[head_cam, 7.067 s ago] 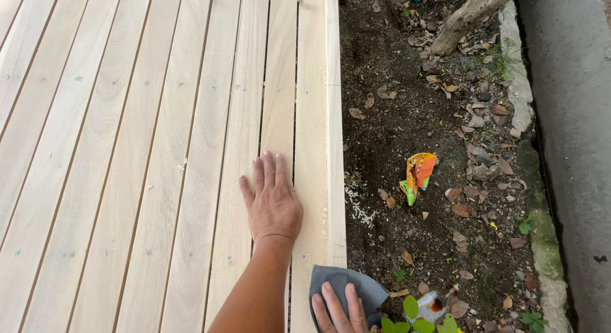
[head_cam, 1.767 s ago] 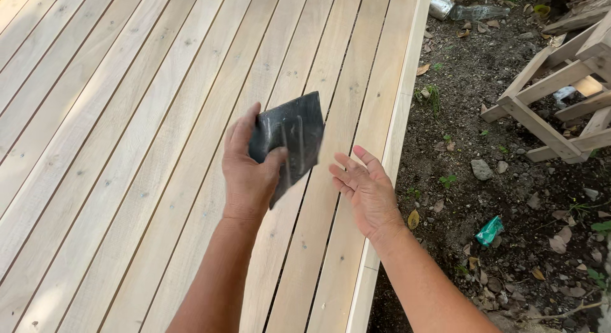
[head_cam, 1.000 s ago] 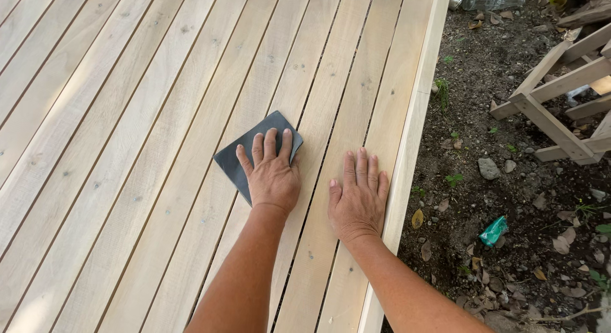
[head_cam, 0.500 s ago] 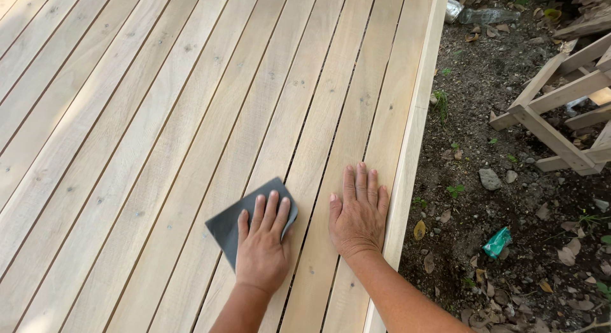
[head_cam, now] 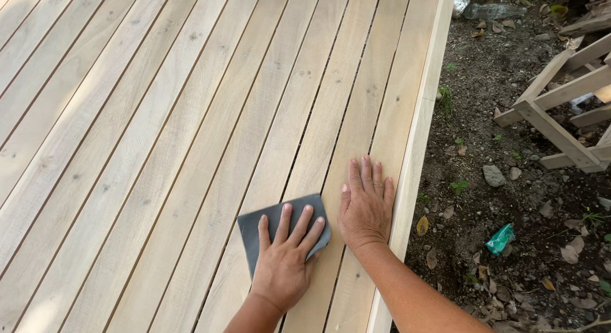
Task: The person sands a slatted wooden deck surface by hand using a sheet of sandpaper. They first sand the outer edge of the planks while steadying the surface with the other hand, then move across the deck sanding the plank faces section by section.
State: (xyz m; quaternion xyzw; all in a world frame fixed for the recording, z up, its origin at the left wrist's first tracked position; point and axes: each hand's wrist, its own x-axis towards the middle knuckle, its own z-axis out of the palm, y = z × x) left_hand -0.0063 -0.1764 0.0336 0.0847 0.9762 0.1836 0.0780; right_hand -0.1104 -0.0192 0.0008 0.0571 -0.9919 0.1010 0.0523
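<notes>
On the pale plank deck [head_cam: 159, 148], near its right edge, a grey sheet of sandpaper [head_cam: 280, 228] lies flat under the left hand [head_cam: 284, 260], fingers spread, palm pressing. Bare boards stretch wide to the left and ahead. Just beside it, the right hand [head_cam: 366, 206] rests open and empty by the edge board [head_cam: 417, 142], dirt [head_cam: 509, 180] beyond.

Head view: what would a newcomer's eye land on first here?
First, the two hands low in the middle: the left hand pressed flat on a dark grey sanding sheet, and the right hand spread bare on the boards beside it. Around them runs the pale wooden deck, filling most of the picture. To the right lies bare soil with a green wrapper and a wooden frame.
</notes>
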